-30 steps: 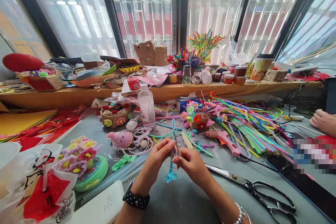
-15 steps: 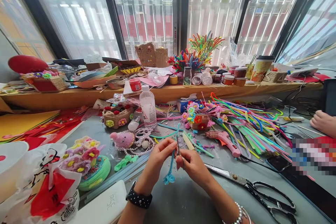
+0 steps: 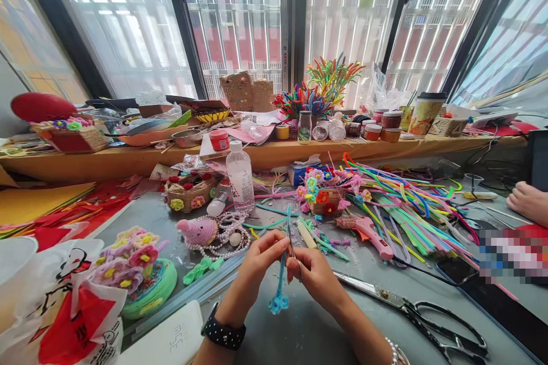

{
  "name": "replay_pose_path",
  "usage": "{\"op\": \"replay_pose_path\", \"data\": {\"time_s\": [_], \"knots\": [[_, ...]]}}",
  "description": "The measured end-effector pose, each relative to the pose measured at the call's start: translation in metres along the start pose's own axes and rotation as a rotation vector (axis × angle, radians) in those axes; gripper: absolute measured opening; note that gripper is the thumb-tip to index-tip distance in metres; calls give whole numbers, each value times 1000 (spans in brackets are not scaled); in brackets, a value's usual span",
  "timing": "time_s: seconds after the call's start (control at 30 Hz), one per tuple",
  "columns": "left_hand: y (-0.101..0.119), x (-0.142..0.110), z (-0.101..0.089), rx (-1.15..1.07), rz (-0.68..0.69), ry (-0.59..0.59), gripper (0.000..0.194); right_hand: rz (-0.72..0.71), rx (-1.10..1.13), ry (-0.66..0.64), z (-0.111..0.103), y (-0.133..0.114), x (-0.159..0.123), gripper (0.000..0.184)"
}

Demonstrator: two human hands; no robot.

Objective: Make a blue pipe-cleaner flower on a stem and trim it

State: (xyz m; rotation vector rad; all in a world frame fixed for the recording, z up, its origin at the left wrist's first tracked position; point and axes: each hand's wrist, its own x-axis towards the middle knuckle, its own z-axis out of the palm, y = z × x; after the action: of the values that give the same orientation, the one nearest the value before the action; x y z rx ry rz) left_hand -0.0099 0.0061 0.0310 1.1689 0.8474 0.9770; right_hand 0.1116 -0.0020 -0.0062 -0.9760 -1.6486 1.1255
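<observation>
Above the grey table, my left hand (image 3: 260,262) pinches the stem of a light-blue pipe-cleaner flower (image 3: 278,303). Its curled head hangs below my fingers and the stem's free end points up past them. My right hand (image 3: 317,274) is closed on a small pair of scissors (image 3: 290,235), blades upward along the blue stem. Whether the blades touch the stem, I cannot tell. Right of my hands lie large black-handled scissors (image 3: 398,299), and a pink glue gun (image 3: 368,232) rests beyond them. Left of my hands are a string of pearl beads (image 3: 229,234) and green pipe-cleaner pieces (image 3: 203,270).
A clear bottle (image 3: 240,177) stands behind the beads. Loose pipe cleaners (image 3: 422,219) spread at the right, beside a dark phone-like slab (image 3: 496,308). Another person's hand (image 3: 527,201) rests at the far right. A white box (image 3: 169,336) and a flower-topped green cushion (image 3: 152,291) occupy the left.
The blue flower's head has swung slightly lower and turned its face more toward me. Both hands keep their grips, with only a small shift downward; the view has shifted slightly.
</observation>
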Motion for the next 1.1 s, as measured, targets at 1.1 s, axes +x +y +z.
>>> {"op": "replay_pose_path", "data": {"time_s": [1.1], "knots": [[1, -1, 2, -34, 6, -52, 20, -21, 73, -29, -3, -2, 0, 60]]}}
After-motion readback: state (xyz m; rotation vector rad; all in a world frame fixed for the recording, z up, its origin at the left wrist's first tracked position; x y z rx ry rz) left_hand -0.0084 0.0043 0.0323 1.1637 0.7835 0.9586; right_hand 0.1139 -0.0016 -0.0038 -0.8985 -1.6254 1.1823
